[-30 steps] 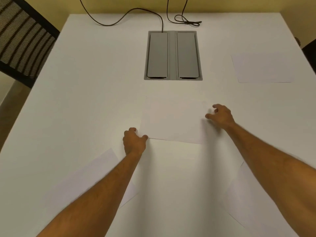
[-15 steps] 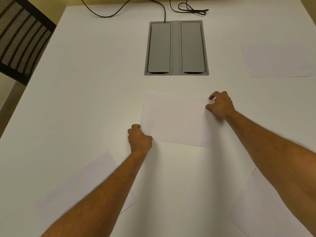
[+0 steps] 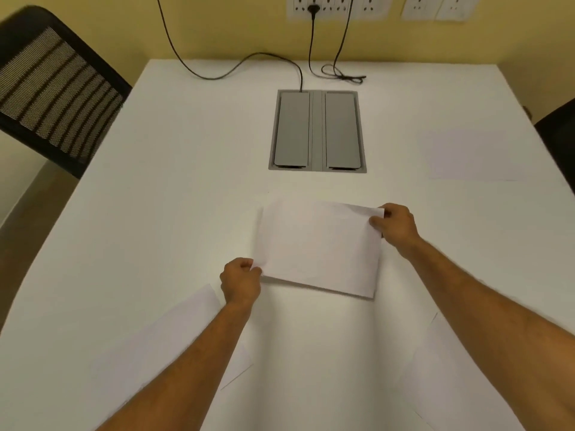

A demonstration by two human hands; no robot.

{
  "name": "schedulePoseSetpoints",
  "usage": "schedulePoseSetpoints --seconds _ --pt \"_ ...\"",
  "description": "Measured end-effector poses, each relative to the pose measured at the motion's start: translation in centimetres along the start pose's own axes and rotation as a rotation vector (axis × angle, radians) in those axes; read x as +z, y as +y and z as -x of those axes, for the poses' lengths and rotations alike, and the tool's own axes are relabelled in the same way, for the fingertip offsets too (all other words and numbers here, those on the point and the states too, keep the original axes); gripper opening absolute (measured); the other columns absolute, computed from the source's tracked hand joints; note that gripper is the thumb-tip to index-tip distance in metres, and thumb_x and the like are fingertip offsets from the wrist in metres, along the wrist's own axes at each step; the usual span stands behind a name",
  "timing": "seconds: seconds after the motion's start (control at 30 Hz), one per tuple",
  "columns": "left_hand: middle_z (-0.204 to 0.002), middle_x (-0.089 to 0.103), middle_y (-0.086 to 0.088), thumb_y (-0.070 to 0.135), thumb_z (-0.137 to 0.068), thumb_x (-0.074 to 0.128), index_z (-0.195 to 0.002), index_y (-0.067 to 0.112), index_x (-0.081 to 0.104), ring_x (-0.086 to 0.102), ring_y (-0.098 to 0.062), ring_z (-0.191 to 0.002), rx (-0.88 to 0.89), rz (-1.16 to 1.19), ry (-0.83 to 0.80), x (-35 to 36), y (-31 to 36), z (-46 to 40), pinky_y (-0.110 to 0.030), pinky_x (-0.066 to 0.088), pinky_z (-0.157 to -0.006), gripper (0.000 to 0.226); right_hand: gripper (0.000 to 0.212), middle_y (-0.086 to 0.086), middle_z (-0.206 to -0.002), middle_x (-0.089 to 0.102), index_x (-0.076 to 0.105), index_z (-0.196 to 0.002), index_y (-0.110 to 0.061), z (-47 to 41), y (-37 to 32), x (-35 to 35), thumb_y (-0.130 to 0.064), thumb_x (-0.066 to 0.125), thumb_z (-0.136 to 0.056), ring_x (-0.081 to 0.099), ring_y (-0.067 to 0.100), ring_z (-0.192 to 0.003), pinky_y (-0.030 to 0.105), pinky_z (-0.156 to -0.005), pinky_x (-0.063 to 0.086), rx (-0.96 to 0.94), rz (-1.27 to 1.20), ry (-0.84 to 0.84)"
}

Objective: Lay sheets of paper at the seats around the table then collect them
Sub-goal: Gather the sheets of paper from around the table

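A white sheet of paper (image 3: 317,247) is held just above the middle of the white table (image 3: 174,213). My left hand (image 3: 240,283) pinches its near left corner. My right hand (image 3: 396,227) pinches its far right corner, which curls up. A second sheet (image 3: 155,343) lies at the near left, partly under my left forearm. A third sheet (image 3: 451,377) lies at the near right under my right forearm. A fourth sheet (image 3: 473,155) lies flat at the far right edge.
A grey cable box (image 3: 317,132) with two lids is set into the table ahead of the held sheet. Black cables (image 3: 249,62) run from it to wall sockets (image 3: 336,4). A black mesh chair (image 3: 53,88) stands at the left; another dark chair (image 3: 558,132) at the right edge.
Both hands closed on the middle sheet's corners and raised it slightly off the table. My head tilted up, bringing the wall and sockets into view.
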State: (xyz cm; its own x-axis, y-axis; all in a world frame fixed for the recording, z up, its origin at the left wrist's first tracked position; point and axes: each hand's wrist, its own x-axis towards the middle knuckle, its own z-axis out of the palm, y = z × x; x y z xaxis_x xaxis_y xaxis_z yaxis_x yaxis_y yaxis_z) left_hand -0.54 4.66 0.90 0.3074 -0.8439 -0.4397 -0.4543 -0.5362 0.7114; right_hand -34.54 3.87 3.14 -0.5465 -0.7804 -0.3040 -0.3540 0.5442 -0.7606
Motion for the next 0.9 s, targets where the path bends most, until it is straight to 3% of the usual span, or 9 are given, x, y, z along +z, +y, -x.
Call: schedulePoseSetpoints --seconds 0.13,0.3,0.43,0.57,0.7,0.9 --pt "-0.080 0.071 0.001 0.005 -0.089 0.068 -0.107 0.010 0.071 0.070 -0.016 -0.074 0.029 0.122 0.002 -4.7 1.0 3.6 -0.030 0.057 -0.072 0.019 0.005 0.013 -0.093 0.071 0.068 -0.090 -0.007 5.9 -3.9 -3.0 -0.010 0.067 -0.086 0.066 0.030 -0.082 0.042 -0.073 0.057 -0.016 -0.109 0.059" --pt "-0.082 0.074 -0.003 0.004 -0.088 0.066 -0.104 0.011 0.073 0.073 -0.017 -0.073 0.043 0.274 -0.014 -11.4 2.3 9.3 -0.035 0.060 -0.079 0.019 0.013 0.022 -0.098 0.070 0.066 -0.090 0.002 15.2 -9.2 -7.0 -0.011 0.065 -0.089 0.066 0.030 -0.079 0.050 -0.070 0.060 -0.042 -0.219 0.126" --pt "-0.083 0.074 -0.007 0.001 -0.088 0.065 -0.101 0.011 0.072 0.073 -0.019 -0.072 0.088 0.351 -0.029 -17.1 2.6 13.3 -0.034 0.061 -0.073 0.018 0.017 0.023 -0.094 0.069 0.066 -0.089 0.004 23.2 -12.7 -10.0 -0.012 0.065 -0.089 0.063 0.025 -0.072 0.035 -0.055 0.057 -0.118 -0.229 0.172" --pt "-0.083 0.074 -0.008 0.001 -0.085 0.066 -0.101 0.013 0.071 0.073 -0.018 -0.071 0.164 0.377 -0.047 -22.4 1.9 15.9 -0.029 0.060 -0.066 0.020 0.010 0.009 -0.083 0.068 0.067 -0.085 -0.003 30.3 -14.7 -11.6 -0.012 0.066 -0.088 0.064 0.022 -0.068 0.022 -0.045 0.050 -0.212 -0.285 0.204" --pt "-0.079 0.073 -0.006 0.000 -0.083 0.067 -0.096 0.014 0.071 0.071 -0.014 -0.065 0.225 0.367 -0.062 -27.4 0.2 18.2 -0.024 0.058 -0.062 0.020 0.010 0.008 -0.089 0.070 0.070 -0.094 -0.005 36.7 -14.2 -11.1 -0.014 0.066 -0.090 0.065 0.022 -0.071 0.031 -0.053 0.055 -0.238 -0.319 0.219" --pt "-0.080 0.074 -0.002 0.001 -0.084 0.066 -0.094 0.017 0.073 0.071 -0.013 -0.066 0.330 0.361 -0.094 -34.6 -3.1 21.8 -0.025 0.060 -0.062 0.020 0.007 0.007 -0.082 0.068 0.069 -0.091 -0.005 46.7 -12.7 -9.4 -0.010 0.066 -0.090 0.057 0.020 -0.058 0.028 -0.046 0.049 -0.221 -0.405 0.242"
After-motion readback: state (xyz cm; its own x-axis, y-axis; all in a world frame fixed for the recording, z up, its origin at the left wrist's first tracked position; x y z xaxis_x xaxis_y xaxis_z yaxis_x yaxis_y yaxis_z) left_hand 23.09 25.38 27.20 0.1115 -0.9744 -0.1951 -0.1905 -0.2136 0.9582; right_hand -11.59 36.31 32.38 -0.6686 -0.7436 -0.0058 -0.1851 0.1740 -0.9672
